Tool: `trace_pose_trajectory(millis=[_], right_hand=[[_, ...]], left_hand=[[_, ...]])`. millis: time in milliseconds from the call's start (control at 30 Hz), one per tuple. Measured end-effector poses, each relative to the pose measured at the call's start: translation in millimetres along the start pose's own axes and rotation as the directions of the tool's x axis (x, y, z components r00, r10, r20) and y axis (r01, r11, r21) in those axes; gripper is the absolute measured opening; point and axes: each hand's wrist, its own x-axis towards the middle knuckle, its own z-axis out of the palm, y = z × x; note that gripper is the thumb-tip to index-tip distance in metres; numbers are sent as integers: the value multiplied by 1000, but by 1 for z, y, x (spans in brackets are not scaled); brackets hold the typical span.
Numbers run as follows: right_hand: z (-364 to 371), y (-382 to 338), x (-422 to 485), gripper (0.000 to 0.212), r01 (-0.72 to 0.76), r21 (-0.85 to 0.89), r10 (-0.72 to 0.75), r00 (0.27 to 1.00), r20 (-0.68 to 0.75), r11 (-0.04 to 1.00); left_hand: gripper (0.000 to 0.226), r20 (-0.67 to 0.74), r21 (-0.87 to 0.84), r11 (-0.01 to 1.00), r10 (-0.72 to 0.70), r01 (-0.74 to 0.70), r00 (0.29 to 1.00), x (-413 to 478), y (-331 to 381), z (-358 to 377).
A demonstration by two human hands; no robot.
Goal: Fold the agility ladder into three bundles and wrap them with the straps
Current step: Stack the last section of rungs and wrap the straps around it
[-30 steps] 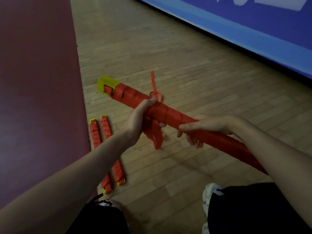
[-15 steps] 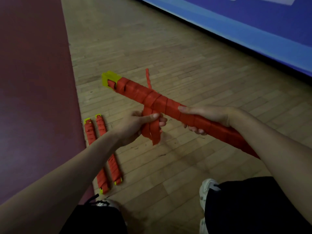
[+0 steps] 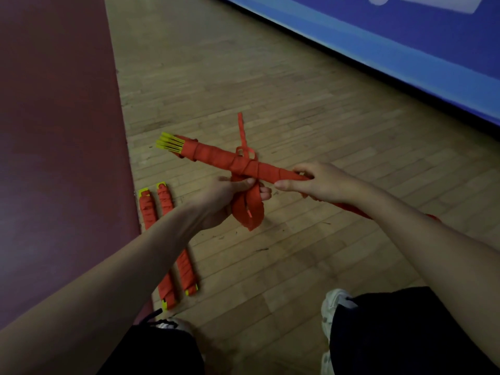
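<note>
Left hand [image 3: 219,196] gripped limp strap loops [image 3: 247,209]; right hand [image 3: 313,182] fingers curled round stiff, light third bundle [image 3: 216,155]. Best held mid-length.

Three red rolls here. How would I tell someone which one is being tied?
Find the dark red mat; two wrapped bundles lie on the wooden floor along its edge. The third bundle is off the floor, gripped by the right hand, and it alone has loose strap loops hanging from its middle, held by the left hand.
</note>
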Motion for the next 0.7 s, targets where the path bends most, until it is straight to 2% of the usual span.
trace_pose_trajectory(millis=[100, 233, 367, 500, 600, 700], right_hand=[[1, -1, 1, 32, 4, -79, -8, 999, -39, 997], [8, -1, 4, 50, -19, -101, 11, 997, -77, 995], [11, -6, 3, 52, 7, -158, -23, 995, -100, 987], [13, -13, -1, 51, 41, -271, -72, 992, -107, 962], [15, -19, -2, 54, 61, -347, -106, 988, -114, 936], [14, -23, -2, 59, 47, -330, -94, 987, -129, 943]], left_hand=[[16, 2, 12, 999, 32, -32, 999, -1, 2, 1], [23, -27, 56, 997, 59, -57, 998, -3, 3, -1], [19, 1, 85, 996, 36, -36, 999, -5, 9, -5], [51, -45, -40, 999, 9, -11, 999, -5, 9, -2], [53, -91, -48, 999, -8, 4, 996, -4, 4, -3], [56, -140, 18, 997, 71, -69, 988, -1, 5, -10]])
